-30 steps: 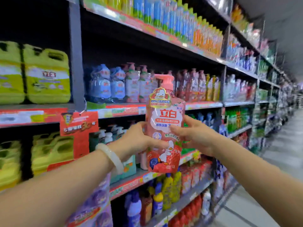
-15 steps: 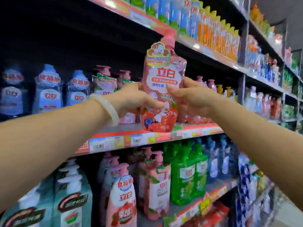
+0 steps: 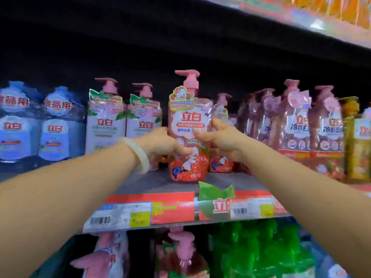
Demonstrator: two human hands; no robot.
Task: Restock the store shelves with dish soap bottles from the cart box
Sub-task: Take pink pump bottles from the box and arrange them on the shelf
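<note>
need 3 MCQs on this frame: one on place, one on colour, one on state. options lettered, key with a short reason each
1. Where is the pink strawberry-print pump bottle of dish soap?
A. in a cart box
B. on the grey shelf board, near its front
C. on the floor

2. What colour is the bottle's pump head?
A. pink
B. blue
C. yellow

3. How do the hands stand on the bottle?
A. only the left touches it
B. neither touches it
C. both hold it, one on each side

Key: B, the bottle's base meets the grey shelf board above the red price strip. A, the pump on top is pink. C, the left hand, with a pale bangle on its wrist, and the right hand clasp its two sides.
</note>
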